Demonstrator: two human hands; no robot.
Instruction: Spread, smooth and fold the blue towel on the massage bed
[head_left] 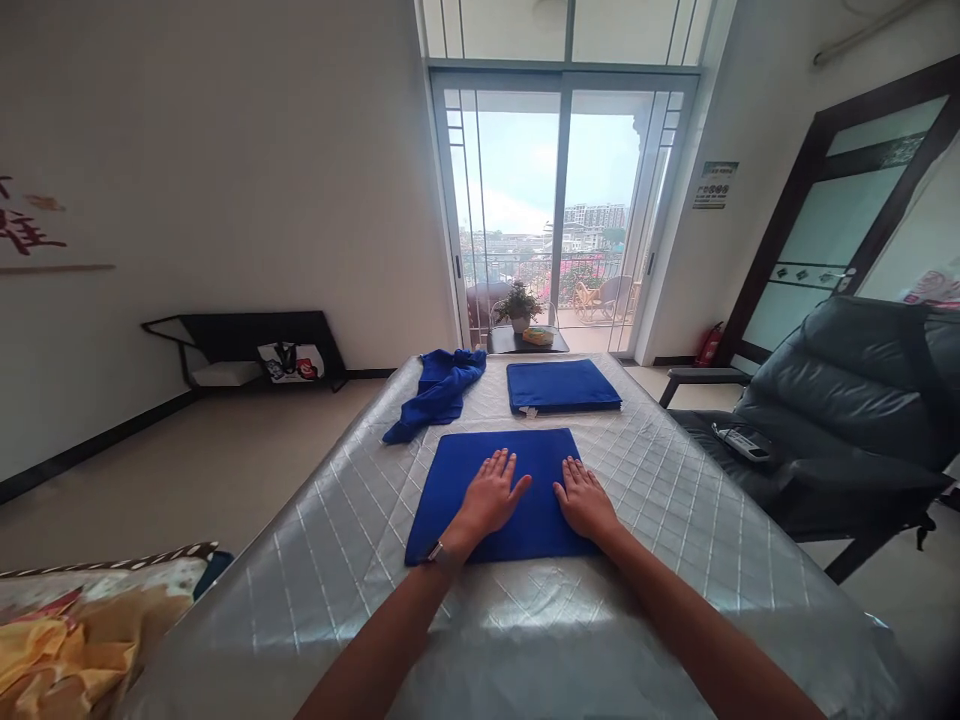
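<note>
A flat blue cloth piece [465, 490], roughly square and possibly a cushion cover, lies before me on a silver quilted table cover [345, 540]. My left hand [491, 495] rests palm down on its middle, fingers stretched out and thumb apart. On its right edge lies my right hand [585, 500], also flat with fingers extended. Beyond it is a neat stack of similar blue cloth pieces [564, 385], with a small white tag at its near edge. To the left of that stack, a crumpled blue cloth [442, 393] lies in loose folds.
A dark armchair [847, 400] with a remote-like device [742, 442] on its seat stands close on the right. Yellow cloth [64, 660] lies at lower left. Past the table's far end are a small black table [504, 342] with a potted plant [519, 303] and sliding glass doors [562, 220].
</note>
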